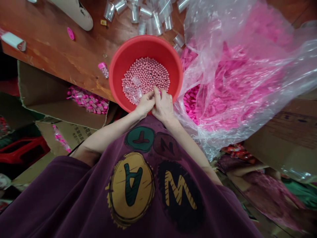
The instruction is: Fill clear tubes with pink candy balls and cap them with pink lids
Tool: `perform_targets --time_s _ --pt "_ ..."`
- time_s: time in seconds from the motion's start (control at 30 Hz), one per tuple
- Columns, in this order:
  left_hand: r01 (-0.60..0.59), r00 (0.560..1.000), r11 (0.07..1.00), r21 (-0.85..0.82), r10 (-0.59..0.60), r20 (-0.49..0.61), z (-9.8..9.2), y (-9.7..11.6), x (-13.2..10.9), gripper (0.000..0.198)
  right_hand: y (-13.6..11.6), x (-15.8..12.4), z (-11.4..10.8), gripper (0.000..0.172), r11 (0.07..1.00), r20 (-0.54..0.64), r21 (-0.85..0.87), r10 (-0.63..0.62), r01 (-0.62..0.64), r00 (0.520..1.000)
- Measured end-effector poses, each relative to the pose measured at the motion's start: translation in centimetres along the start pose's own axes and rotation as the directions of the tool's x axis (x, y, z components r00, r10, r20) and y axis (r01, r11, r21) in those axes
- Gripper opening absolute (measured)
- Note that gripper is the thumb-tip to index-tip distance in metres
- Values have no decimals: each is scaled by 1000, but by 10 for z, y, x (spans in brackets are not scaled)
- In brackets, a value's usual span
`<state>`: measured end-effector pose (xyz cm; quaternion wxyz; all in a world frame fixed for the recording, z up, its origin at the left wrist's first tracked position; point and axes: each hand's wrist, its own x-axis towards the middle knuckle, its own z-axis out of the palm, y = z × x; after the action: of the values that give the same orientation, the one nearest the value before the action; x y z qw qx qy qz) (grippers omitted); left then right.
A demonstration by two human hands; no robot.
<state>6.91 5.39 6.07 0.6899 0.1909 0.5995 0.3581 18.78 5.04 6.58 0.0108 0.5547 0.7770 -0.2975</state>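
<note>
A round red basin holds many small pink beads and several clear little containers. Over the basin's near edge, my left hand and my right hand meet with fingers pinched together. A bit of bright pink shows at the fingertips of my right hand; the rest of what the fingers hold is hidden. My left fingers are closed too, and whatever they grip is too small to make out.
Clear cups lie behind the basin. A plastic bag of pink pieces fills the right. A filled pink-capped container lies left of the basin, above an open cardboard box with pink items.
</note>
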Motion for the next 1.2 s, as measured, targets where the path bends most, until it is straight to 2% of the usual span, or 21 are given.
perform_targets --time_s 0.1,0.2,0.3,0.37,0.47,0.57,0.77,0.9,0.97,1.03,1.07,1.1,1.13,1.2 --pt "52 998 999 -14 -52 -24 0 5 0 13 1 1 4 84 998 -5 64 -3 4 1000" --pt "93 996 995 -34 -93 -10 0 12 -1 13 10 -1 14 90 966 -134 259 12 23 991" --pt "81 994 993 -82 -74 86 -4 17 -4 9 22 -5 22 95 920 -285 390 89 31 954" --pt "54 987 992 -115 -36 157 -7 19 -6 12 27 -7 23 93 918 -310 394 95 37 946" --pt "27 979 993 -117 -2 206 -9 19 -8 12 27 -10 18 88 948 -291 315 64 32 955" --pt "40 979 995 -89 -22 202 -8 19 -11 14 23 -12 13 83 972 -267 234 54 10 962" --pt "67 989 996 -57 -59 133 -9 24 -15 22 19 -6 12 70 993 -195 115 17 5 981" --pt "109 993 994 -8 -108 56 -13 18 -14 23 9 2 16 68 992 -111 122 31 -18 993" --pt "82 997 996 46 -81 -3 -21 14 -11 21 4 4 21 76 981 -46 195 -2 11 999" --pt "-59 992 989 133 73 -101 -39 14 -5 15 3 5 29 94 948 18 314 -56 47 998" --pt "-161 967 968 194 194 -165 -53 16 0 12 5 8 34 101 925 44 376 -66 44 997" --pt "-259 917 929 264 322 -236 -70 19 5 11 7 11 39 103 902 65 431 -53 20 996" --pt "-334 845 879 341 439 -305 -91 24 11 14 9 16 44 97 885 74 465 -14 -22 997" --pt "-382 694 791 478 587 -417 -135 36 26 23 14 31 53 71 882 55 462 79 -95 995"
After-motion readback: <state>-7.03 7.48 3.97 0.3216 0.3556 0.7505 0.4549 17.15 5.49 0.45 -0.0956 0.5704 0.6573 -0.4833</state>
